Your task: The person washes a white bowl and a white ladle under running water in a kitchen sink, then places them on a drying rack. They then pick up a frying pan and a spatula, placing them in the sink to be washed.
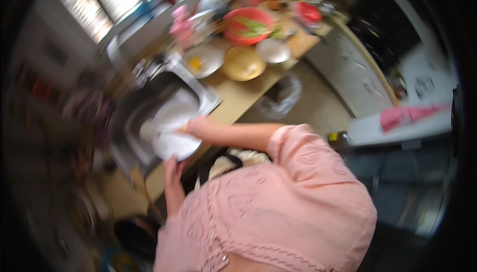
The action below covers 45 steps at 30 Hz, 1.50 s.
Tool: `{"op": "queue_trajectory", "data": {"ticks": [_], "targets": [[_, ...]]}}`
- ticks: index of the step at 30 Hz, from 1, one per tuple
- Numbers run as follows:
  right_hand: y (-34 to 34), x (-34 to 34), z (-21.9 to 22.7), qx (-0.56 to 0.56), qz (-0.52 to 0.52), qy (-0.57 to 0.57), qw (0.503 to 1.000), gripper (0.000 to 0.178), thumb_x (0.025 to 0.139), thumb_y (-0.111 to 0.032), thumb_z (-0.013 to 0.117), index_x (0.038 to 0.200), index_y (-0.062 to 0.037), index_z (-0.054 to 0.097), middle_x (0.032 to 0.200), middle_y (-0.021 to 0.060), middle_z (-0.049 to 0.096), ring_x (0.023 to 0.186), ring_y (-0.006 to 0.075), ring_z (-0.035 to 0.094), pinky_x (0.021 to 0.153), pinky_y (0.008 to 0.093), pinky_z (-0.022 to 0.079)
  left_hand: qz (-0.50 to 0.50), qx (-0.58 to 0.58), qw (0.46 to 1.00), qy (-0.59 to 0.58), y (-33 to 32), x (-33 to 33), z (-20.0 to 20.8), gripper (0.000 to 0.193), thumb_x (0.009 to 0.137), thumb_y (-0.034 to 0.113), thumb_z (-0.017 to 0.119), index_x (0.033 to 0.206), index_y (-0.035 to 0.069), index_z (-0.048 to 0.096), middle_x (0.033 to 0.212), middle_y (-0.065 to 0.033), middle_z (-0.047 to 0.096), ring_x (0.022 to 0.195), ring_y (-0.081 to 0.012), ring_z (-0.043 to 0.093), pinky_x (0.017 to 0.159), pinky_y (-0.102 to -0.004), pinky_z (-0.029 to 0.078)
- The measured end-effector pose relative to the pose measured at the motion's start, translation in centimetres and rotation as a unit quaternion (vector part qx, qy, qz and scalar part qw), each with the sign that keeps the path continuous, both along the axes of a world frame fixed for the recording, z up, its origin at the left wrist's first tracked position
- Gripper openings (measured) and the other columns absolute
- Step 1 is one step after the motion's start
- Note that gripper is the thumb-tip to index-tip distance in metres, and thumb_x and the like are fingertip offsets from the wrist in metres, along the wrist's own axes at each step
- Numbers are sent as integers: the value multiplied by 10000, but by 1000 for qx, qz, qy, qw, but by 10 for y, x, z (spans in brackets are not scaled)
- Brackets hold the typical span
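Observation:
Over the near side of the steel sink (204,99), my left hand (173,167) grips the lower edge of a white plate (180,146). My right hand (198,127) is closed around the light handle of a dish brush, whose pale round head (148,130) is by the plate's far left edge. Blur hides whether the bristles touch the plate. Just beyond, a second white dish (175,113) lies in the sink.
Right of the sink, the counter holds a white bowl with something yellow (204,61), a tan bowl (242,65), a smaller white bowl (274,52) and a red basin with greens (248,26). A bagged bin (282,98) stands below. A dark pan (136,236) is at lower left.

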State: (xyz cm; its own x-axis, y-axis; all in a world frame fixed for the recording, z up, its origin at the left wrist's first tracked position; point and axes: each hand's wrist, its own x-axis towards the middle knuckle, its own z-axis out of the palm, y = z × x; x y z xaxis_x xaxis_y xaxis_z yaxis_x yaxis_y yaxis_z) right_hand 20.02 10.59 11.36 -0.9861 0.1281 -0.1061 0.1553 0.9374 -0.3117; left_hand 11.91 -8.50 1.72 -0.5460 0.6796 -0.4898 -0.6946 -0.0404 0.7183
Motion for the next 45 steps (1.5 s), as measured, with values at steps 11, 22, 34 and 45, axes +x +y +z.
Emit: {"op": "queue_trajectory", "data": {"ticks": [11,22,34,45], "targets": [[28,9,34,160,-51,-65,984,477,858,-139,450,1296,-319,393,666,107,585,602,274,605,505,393,464,39,-83,996,-1,0,6,46,499,767,-82,356,1251,11,273,1147,-207,472,917,-347,595,672,-455,575],[-26,13,43,193,37,-43,980,554,820,-51,430,1305,-317,389,707,121,569,591,279,611,483,359,477,42,-54,998,12,1,9,39,526,768,-88,328,1270,32,223,1155,-211,457,936,-353,585,641,-448,582],[-10,43,65,-117,48,-147,981,438,776,-101,569,1194,-230,544,800,162,626,678,323,601,642,396,475,42,-87,995,-10,0,-4,43,534,770,-93,331,1274,52,235,1161,-210,460,875,-352,609,619,-442,585],[0,9,42,103,20,-103,989,491,830,-184,521,1293,-307,415,746,120,616,623,302,602,539,416,476,29,-66,997,0,-2,-4,48,535,784,-57,360,1289,61,228,1196,-192,445,972,-336,576,654,-442,578]]}}
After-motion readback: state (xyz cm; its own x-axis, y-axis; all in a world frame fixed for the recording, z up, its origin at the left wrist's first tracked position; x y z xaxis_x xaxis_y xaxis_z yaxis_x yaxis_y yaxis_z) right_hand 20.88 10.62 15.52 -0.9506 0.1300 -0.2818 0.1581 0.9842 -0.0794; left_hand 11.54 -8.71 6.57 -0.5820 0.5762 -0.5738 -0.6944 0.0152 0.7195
